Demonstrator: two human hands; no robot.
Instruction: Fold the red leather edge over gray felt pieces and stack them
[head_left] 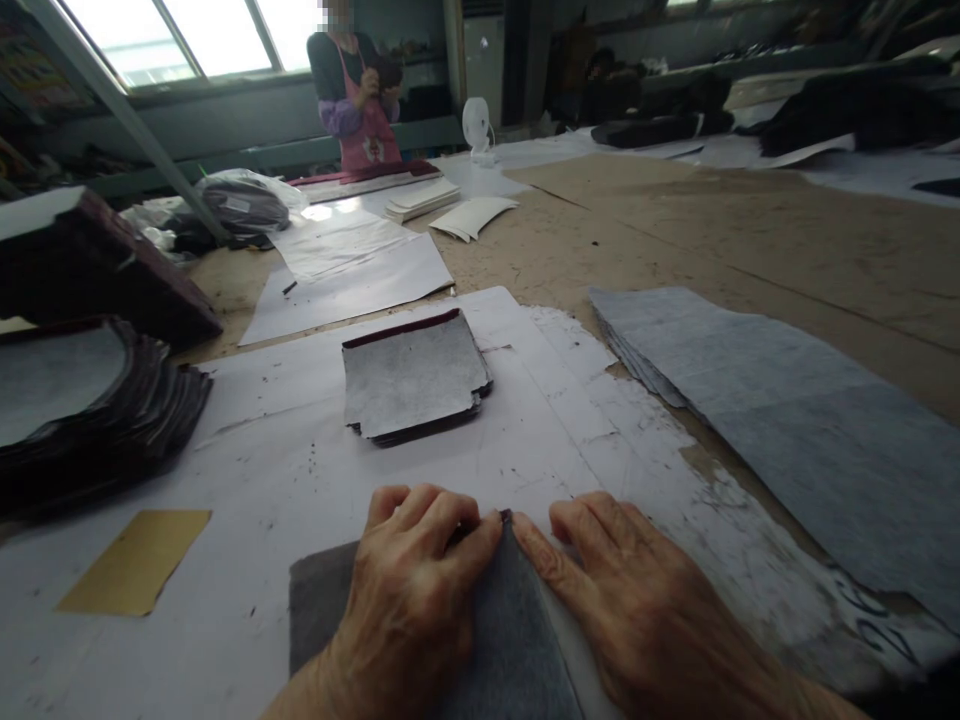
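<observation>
A grey fabric piece (517, 640) with a dark edge lies at the near side of the white-covered table, beneath my hands. My left hand (420, 590) rests on it, fingers curled and thumb pressed at its top corner. On the other side of that corner is my right hand (630, 590), its thumb along the fabric's edge and its fingers bent under. The two thumb tips almost meet there. Just beyond lies a small stack of grey-backed cut pieces (412, 380) with a dark red edge. What sits under my palms is hidden.
At left stand a thick stack of cut pieces (60, 385) and a dark block (97, 260). A tan card (139, 562) lies in front of them. Grey sheets (787, 410) cover the right side. A co-worker in a pink apron (367, 110) stands across the table, near a white fan (476, 125).
</observation>
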